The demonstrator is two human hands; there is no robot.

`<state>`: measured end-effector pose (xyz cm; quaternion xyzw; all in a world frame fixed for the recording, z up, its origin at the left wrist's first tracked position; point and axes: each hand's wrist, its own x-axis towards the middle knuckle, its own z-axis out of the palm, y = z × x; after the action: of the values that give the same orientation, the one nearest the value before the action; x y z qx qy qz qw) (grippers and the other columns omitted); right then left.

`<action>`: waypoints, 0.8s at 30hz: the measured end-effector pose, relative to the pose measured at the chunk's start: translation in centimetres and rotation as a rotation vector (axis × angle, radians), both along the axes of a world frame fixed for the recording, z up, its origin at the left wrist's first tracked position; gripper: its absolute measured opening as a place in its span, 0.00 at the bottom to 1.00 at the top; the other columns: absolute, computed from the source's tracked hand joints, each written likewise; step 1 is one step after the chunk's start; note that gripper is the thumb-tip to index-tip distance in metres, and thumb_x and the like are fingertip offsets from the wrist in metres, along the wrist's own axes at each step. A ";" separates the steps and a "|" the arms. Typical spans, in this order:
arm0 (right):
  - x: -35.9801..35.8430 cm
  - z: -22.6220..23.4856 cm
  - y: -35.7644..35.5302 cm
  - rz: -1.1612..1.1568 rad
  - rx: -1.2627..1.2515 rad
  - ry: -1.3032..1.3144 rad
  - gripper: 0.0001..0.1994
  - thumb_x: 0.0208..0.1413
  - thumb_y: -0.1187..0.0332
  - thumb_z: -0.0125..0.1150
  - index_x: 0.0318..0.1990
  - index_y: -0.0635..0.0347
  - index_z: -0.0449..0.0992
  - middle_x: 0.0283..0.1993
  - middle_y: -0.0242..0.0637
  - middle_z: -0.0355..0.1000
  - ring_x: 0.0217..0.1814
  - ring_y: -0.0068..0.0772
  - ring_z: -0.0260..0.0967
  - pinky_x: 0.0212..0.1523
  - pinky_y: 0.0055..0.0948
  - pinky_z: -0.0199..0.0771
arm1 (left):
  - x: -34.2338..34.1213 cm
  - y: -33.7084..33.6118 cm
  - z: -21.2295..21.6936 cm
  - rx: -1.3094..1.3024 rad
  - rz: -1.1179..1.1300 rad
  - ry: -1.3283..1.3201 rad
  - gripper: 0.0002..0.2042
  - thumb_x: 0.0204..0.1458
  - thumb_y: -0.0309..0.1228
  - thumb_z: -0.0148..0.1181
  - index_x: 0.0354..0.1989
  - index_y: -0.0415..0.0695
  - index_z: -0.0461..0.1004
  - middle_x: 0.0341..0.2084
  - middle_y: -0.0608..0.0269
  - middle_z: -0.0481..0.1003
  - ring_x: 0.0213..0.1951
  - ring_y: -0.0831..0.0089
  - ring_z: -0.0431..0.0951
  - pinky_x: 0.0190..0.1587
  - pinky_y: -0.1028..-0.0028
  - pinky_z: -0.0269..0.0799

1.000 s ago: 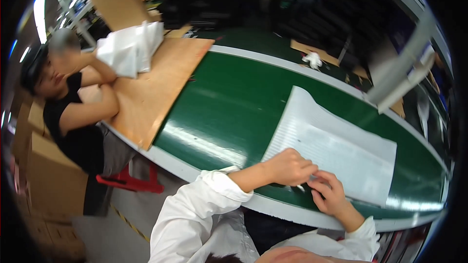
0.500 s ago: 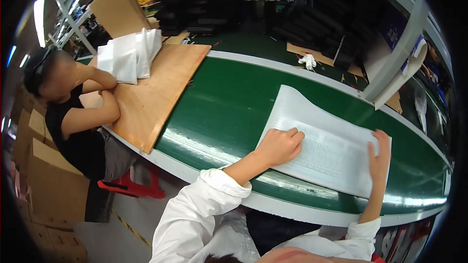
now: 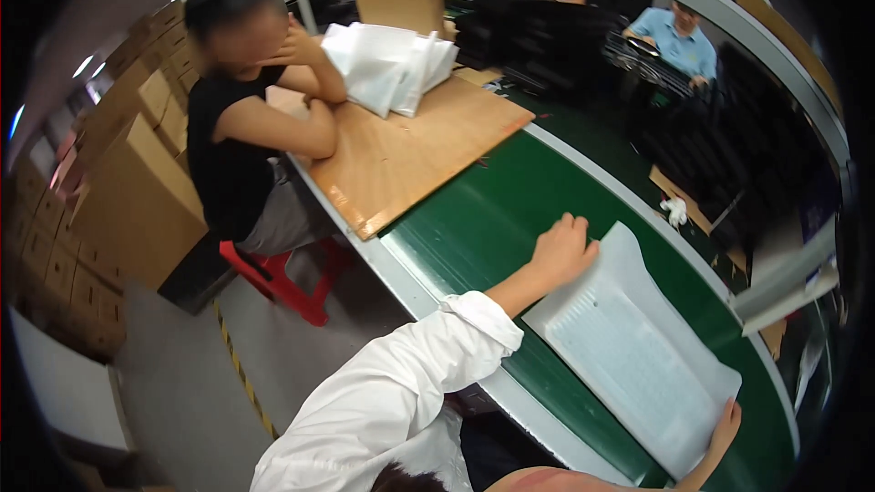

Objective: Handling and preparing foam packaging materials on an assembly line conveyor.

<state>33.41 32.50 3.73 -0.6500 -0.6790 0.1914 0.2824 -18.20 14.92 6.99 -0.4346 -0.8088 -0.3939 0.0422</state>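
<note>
A white translucent padded bag (image 3: 629, 346) with a flat, long thing inside lies slantwise over the green conveyor belt (image 3: 456, 210). Fine ridges show through its upper face. My left hand (image 3: 565, 253) is closed at the bag's far left end, fingers curled by its edge; the fingertips are partly hidden. At the near right end, my right hand (image 3: 725, 433) grips the bag's edge, with most of its fingers out of sight.
To the left, a wooden board (image 3: 428, 146) lies across the belt, bearing several white bags (image 3: 387, 68). A person in black (image 3: 241, 118) leans on it from a red stool (image 3: 301, 278). A metal frame post (image 3: 788, 292) stands at right. Cardboard boxes (image 3: 137, 191) fill the left side.
My view has swung left. The bag's upper face shows ridges where a keyboard-like grid of keys showed before. My right hand has come from the bag's top to its edge.
</note>
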 end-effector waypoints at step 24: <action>-1.4 3.0 -1.7 0.053 0.453 1.190 0.21 0.58 0.67 0.51 0.56 0.68 0.63 0.54 0.55 0.65 0.53 0.43 0.65 0.52 0.29 0.64 | 0.5 -1.6 3.1 1.025 -0.222 -0.135 0.09 0.48 0.19 0.45 0.38 0.40 0.60 0.30 0.60 0.67 0.24 0.70 0.63 0.31 0.76 0.64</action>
<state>31.97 30.77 6.68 -0.3395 -0.4453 0.3782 0.7371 -17.71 13.31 10.11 -0.4148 -0.4623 -0.7682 0.1552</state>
